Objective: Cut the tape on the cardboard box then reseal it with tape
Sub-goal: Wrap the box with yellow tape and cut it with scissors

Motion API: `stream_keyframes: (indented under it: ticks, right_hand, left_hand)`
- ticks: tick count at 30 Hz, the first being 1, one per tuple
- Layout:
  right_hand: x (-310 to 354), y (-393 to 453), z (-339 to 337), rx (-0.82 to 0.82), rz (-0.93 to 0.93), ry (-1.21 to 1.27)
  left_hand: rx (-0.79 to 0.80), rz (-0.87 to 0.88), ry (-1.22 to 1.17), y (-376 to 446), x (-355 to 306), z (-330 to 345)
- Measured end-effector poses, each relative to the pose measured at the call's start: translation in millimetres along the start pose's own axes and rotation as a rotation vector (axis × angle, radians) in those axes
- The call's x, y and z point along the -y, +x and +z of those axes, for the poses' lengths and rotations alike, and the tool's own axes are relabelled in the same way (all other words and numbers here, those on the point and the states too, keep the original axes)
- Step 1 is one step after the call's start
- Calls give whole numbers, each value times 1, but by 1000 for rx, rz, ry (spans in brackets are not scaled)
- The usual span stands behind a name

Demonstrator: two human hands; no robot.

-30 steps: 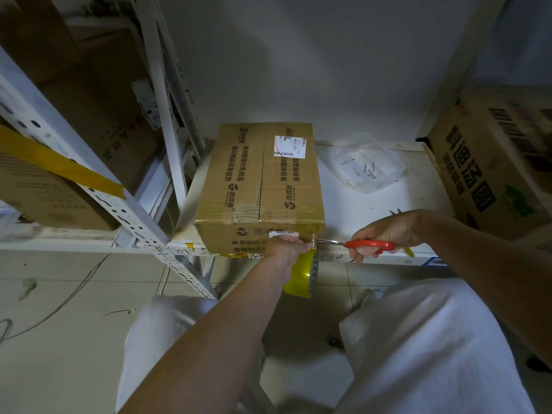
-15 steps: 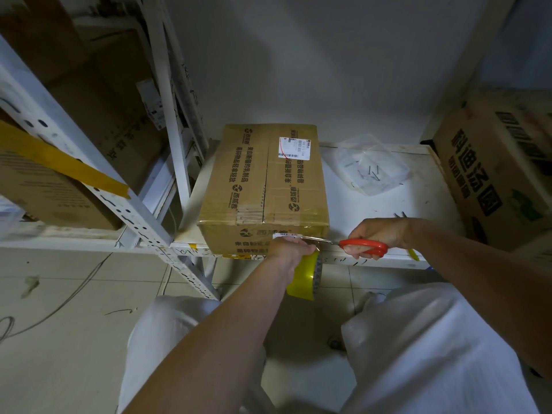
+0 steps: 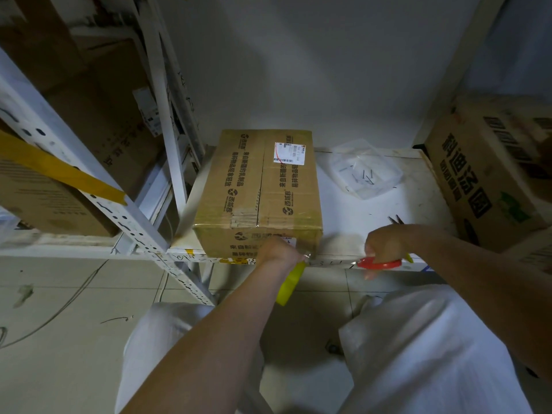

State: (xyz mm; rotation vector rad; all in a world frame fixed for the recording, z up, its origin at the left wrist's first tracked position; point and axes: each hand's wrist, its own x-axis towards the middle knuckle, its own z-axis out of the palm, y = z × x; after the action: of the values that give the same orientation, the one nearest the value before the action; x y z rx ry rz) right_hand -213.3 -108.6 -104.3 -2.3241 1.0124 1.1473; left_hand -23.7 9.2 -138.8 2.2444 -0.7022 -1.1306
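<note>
A brown cardboard box (image 3: 260, 186) with printed writing and a white label sits on the white shelf (image 3: 358, 210), its flaps closed under clear tape. My left hand (image 3: 277, 251) is at the box's near face, holding a yellow tape roll (image 3: 291, 282) that hangs below the shelf edge. My right hand (image 3: 385, 243) is to the right of the box, holding red-handled scissors (image 3: 378, 263) at the shelf's front edge. The blades are mostly hidden by the hand.
A clear plastic bag (image 3: 367, 171) with small dark screws lies on the shelf behind my right hand. A large printed carton (image 3: 490, 174) stands at the right. White metal shelving uprights (image 3: 167, 138) and more cartons fill the left. Tiled floor lies below.
My right hand has pulled the scissors away from the box corner toward the right. The left hand and tape roll stay at the box's near face.
</note>
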Motion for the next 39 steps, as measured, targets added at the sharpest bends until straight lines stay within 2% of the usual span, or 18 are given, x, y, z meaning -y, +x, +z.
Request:
stream_keyframes:
  ticks: [5, 9, 14, 15, 17, 19, 20, 22, 25, 33, 39]
  right_hand:
    - [-26, 1, -3, -243, 190, 251]
    - [-13, 27, 6, -516, 362, 266]
    - [4, 47, 9, -494, 376, 376]
    - [6, 50, 10, -542, 365, 390]
    - [12, 49, 7, -813, 269, 459]
    - [25, 38, 0, -1125, 24, 502]
    - [34, 30, -6, -1166, -105, 437]
    - [48, 21, -15, -1130, -267, 192]
    - [63, 24, -20, -1099, -265, -76]
    - [95, 28, -8, -1161, -34, -130]
    - [100, 24, -7, -1059, 10, -140]
  left_hand:
    - [-98, 70, 191, 0, 1, -1]
    - [-101, 83, 246, 0, 1, -2]
    - [-205, 102, 347, -6, 11, 1]
    - [-211, 89, 360, -5, 18, 1]
    - [-190, 40, 354, -1, 29, 1]
    - [-156, -4, 355, 4, 35, -2]
    - [-140, -12, 347, 6, 36, -3]
    - [-116, -10, 308, 7, 33, -6]
    - [-113, 4, 274, 10, 26, -7]
    - [-113, 18, 234, 7, 23, -6]
    - [-102, -7, 119, 7, 32, -17]
